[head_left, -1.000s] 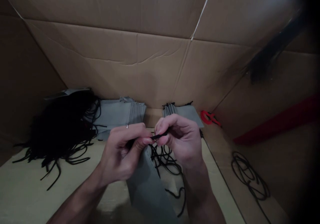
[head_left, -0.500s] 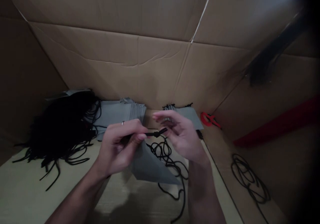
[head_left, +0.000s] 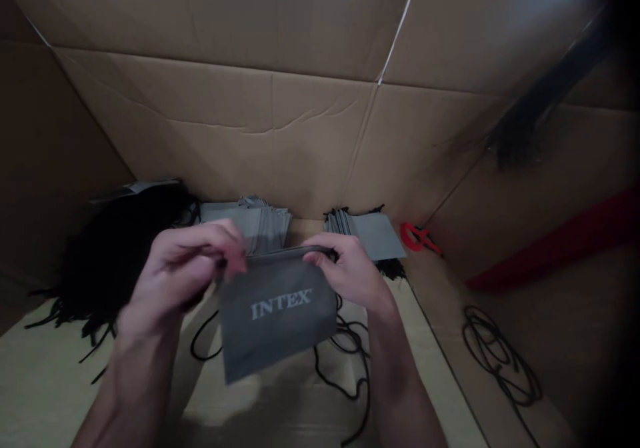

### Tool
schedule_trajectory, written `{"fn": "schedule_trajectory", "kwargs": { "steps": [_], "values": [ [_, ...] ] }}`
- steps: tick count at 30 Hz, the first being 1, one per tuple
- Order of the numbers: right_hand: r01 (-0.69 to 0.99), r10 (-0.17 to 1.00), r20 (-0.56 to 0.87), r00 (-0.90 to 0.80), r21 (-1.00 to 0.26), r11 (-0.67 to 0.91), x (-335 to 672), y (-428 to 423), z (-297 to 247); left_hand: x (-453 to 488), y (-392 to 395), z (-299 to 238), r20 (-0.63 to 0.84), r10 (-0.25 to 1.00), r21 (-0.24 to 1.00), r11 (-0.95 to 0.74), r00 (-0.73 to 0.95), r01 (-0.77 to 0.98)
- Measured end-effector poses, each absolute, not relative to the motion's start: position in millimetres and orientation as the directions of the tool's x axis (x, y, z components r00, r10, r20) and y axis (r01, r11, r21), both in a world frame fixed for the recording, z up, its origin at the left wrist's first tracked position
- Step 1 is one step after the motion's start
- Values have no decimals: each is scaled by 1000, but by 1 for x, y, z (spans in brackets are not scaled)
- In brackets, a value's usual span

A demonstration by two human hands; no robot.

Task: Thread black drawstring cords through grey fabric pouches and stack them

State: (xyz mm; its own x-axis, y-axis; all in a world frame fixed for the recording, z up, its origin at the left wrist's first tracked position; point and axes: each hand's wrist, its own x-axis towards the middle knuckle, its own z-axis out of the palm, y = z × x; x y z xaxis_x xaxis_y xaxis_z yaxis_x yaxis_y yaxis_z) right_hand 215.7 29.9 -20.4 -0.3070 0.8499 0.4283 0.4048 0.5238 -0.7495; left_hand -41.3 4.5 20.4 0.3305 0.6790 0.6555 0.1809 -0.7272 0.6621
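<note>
Left hand: Our left hand (head_left: 177,278) had its fingers curled over the left end of the top hem (head_left: 285,253), with the thumb hidden behind the cloth.

Right hand: Our right hand (head_left: 350,268) pinched the right end of that hem between thumb and fingers.

Grip: Both hands were closed on the hem, well apart from each other, so the cloth hung stretched between them.

Pouch: We held the grey drawstring pouch (head_left: 277,315) up above the table, its printed side toward us and the word INTEX in pale letters across it (slightly tilted, its lower left corner hanging lowest).

Cord: A loose black cord (head_left: 347,361) lay in loops on the pale cardboard surface (head_left: 47,368) under the pouch.

Behind: Two stacks of grey pouches (head_left: 265,229) (head_left: 373,236) stood beyond our hands, and a heap of black cords (head_left: 117,261) lay to the left.

Right side: A red plastic clip (head_left: 417,237) sat just beside the right stack (its exact kind was hard to tell), and a coiled black cord (head_left: 500,358) lay on a cardboard flap (head_left: 505,288).

Surroundings: Brown cardboard walls (head_left: 215,128) rose around everything.
</note>
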Motion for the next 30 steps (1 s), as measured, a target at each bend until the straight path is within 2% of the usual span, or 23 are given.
{"fn": "schedule_trajectory", "kwargs": {
  "steps": [2,4,5,8,12,18,22,27,30],
  "values": [
    [460,826,510,-240,-690,559,214,26,-17,-35,7,14,639,674,599,-738,369,310],
    [462,799,549,-246,-658,595,207,21,-15,-23,8,5,622,685,492,-719,380,491],
    [444,785,563,-259,-652,615,203,19,-14,-16,9,1,617,675,456,-725,403,516],
    [384,752,610,-250,-651,655,197,13,-11,-3,12,-7,607,664,463,-742,437,485],
    [362,739,660,-132,-662,656,203,9,-7,-4,14,-4,610,686,465,-715,396,522],
    [321,739,662,-128,-677,662,204,3,-6,-2,8,-5,636,665,542,-746,390,387],
    [332,748,659,-84,-689,644,212,1,-3,-3,7,-3,646,665,513,-742,375,431],
    [344,690,723,-43,-637,689,219,-1,3,-5,8,1,661,647,476,-754,381,453],
    [314,716,698,-2,-680,663,220,-3,2,-5,9,1,670,639,468,-758,378,454]
  ]
}}
